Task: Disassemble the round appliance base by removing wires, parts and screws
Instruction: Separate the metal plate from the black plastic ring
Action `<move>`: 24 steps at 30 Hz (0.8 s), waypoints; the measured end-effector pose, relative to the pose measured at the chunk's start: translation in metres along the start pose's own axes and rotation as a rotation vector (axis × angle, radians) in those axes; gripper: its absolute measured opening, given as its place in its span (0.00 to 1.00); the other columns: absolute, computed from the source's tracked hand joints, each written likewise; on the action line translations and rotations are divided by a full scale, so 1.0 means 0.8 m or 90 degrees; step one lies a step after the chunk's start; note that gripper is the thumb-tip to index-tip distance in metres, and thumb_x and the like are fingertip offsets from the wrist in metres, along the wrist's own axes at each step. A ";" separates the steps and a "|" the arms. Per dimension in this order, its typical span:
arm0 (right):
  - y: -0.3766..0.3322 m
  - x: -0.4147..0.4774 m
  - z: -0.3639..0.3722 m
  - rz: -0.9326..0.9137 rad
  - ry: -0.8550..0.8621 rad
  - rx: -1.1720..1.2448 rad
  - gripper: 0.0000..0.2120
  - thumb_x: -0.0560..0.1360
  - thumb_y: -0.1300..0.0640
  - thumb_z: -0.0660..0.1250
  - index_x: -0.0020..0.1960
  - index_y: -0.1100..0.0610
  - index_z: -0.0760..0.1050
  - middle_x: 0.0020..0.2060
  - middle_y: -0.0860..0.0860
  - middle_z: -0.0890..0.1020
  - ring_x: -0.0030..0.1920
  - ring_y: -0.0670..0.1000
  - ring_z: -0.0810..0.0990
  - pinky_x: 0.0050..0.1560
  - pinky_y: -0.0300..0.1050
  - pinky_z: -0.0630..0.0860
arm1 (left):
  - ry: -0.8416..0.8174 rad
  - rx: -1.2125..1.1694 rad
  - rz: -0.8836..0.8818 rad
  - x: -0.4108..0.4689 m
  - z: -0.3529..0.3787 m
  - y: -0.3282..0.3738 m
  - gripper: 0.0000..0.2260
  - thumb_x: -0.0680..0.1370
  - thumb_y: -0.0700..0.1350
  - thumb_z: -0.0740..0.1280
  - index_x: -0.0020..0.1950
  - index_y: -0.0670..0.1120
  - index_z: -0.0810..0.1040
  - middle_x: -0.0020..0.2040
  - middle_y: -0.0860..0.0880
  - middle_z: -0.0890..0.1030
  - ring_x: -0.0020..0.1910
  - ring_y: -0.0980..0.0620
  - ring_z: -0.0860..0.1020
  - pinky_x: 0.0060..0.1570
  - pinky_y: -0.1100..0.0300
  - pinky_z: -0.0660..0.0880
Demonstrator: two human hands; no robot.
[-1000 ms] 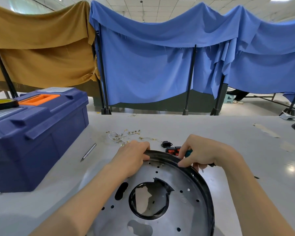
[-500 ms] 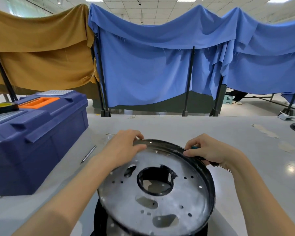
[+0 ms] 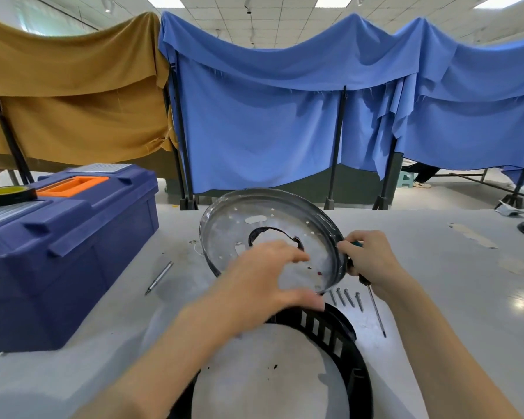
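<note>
Head view, looking down over the bench.

Metal plate: lifted clear of the bench, tilted with its far rim high and its holed face turned back toward the person. Hangs above the middle of the bench, beyond and just apart from the black shell lying at the near edge.

Left hand: spread wide over the near part of the plate, fingers across the face, thumb under the near rim. Blurred, but reads as a pinch on that rim.

Right hand: curled round the handle of a screwdriver, shaft pointing down toward the near edge, fingertips also pressed against the plate's right rim.

Four screws: in a row on the bench just under the plate's near right rim, between shell and screwdriver shaft.

Toolbox at the left edge, tape roll on its lid, pen beside it.

Likely next: setting the plate aside. Turns on this: plate ahead of both hands, round, so no long axis to line up. Left hand nearer and carrying more of it, right hand hampered by the tool. Worth steering away from the screws below the rim.
</note>
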State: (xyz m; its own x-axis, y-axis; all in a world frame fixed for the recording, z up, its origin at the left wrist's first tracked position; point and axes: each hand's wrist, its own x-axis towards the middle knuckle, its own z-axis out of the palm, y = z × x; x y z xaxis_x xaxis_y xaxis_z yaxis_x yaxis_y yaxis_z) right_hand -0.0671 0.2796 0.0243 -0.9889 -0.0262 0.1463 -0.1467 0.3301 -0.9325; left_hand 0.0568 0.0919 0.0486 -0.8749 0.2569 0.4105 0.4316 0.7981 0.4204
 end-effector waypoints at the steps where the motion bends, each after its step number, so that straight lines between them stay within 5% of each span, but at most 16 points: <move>1: -0.001 0.000 0.004 0.013 0.011 0.026 0.06 0.73 0.70 0.62 0.38 0.70 0.74 0.24 0.56 0.70 0.19 0.50 0.64 0.21 0.39 0.57 | -0.019 0.091 0.015 0.000 0.009 0.000 0.29 0.69 0.65 0.71 0.66 0.53 0.75 0.58 0.57 0.77 0.59 0.59 0.72 0.58 0.68 0.65; 4: -0.003 -0.003 0.017 0.071 0.024 0.104 0.07 0.73 0.71 0.63 0.37 0.68 0.74 0.25 0.57 0.72 0.19 0.51 0.66 0.22 0.41 0.58 | -0.011 0.353 0.050 -0.005 0.022 -0.002 0.16 0.77 0.55 0.68 0.61 0.49 0.75 0.54 0.52 0.78 0.56 0.52 0.75 0.49 0.60 0.68; 5: -0.004 -0.005 0.021 0.089 0.018 0.125 0.07 0.74 0.71 0.63 0.37 0.67 0.74 0.26 0.57 0.73 0.19 0.50 0.67 0.21 0.40 0.59 | -0.014 0.426 0.059 -0.007 0.023 -0.002 0.11 0.73 0.50 0.73 0.52 0.48 0.78 0.47 0.52 0.80 0.48 0.52 0.78 0.42 0.61 0.70; 7: -0.007 -0.008 0.028 0.104 -0.004 0.161 0.07 0.75 0.68 0.65 0.39 0.66 0.73 0.31 0.58 0.74 0.18 0.49 0.68 0.19 0.38 0.61 | -0.006 0.487 0.065 -0.015 0.021 -0.006 0.17 0.55 0.43 0.83 0.33 0.49 0.77 0.30 0.54 0.77 0.29 0.54 0.76 0.27 0.64 0.62; 9: -0.009 -0.010 0.032 0.081 -0.027 0.174 0.10 0.76 0.63 0.68 0.38 0.66 0.74 0.33 0.58 0.75 0.21 0.49 0.71 0.20 0.37 0.65 | 0.053 0.474 0.062 -0.016 0.017 -0.016 0.20 0.46 0.37 0.82 0.27 0.48 0.74 0.24 0.53 0.74 0.22 0.52 0.73 0.25 0.64 0.57; 12: -0.015 -0.014 0.034 0.004 -0.075 0.156 0.17 0.75 0.51 0.71 0.39 0.65 0.78 0.33 0.57 0.77 0.21 0.48 0.73 0.21 0.36 0.65 | 0.106 0.393 0.003 -0.020 0.007 -0.039 0.15 0.52 0.31 0.79 0.32 0.42 0.78 0.26 0.48 0.78 0.24 0.45 0.77 0.23 0.62 0.69; 16: -0.022 -0.023 0.026 -0.097 -0.194 -0.023 0.22 0.69 0.39 0.71 0.39 0.60 0.81 0.27 0.52 0.78 0.20 0.43 0.71 0.23 0.32 0.66 | 0.143 0.349 -0.187 -0.029 -0.011 -0.091 0.04 0.76 0.41 0.69 0.50 0.44 0.81 0.42 0.48 0.84 0.45 0.44 0.81 0.41 0.53 0.76; 24: -0.028 -0.035 0.036 -0.163 -0.423 -0.308 0.22 0.60 0.36 0.77 0.40 0.54 0.83 0.27 0.44 0.75 0.27 0.46 0.77 0.33 0.41 0.72 | 0.145 0.321 -0.306 -0.077 -0.014 -0.152 0.06 0.76 0.41 0.71 0.52 0.44 0.82 0.41 0.48 0.84 0.44 0.44 0.81 0.42 0.51 0.75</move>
State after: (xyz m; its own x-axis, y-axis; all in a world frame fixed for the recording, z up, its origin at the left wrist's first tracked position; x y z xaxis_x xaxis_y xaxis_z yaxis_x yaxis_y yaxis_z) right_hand -0.0369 0.2455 0.0318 -0.7581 -0.6514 -0.0316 -0.4897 0.6006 -0.6321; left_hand 0.0604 -0.0272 -0.0186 -0.8515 -0.2603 0.4551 -0.1898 0.9622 0.1951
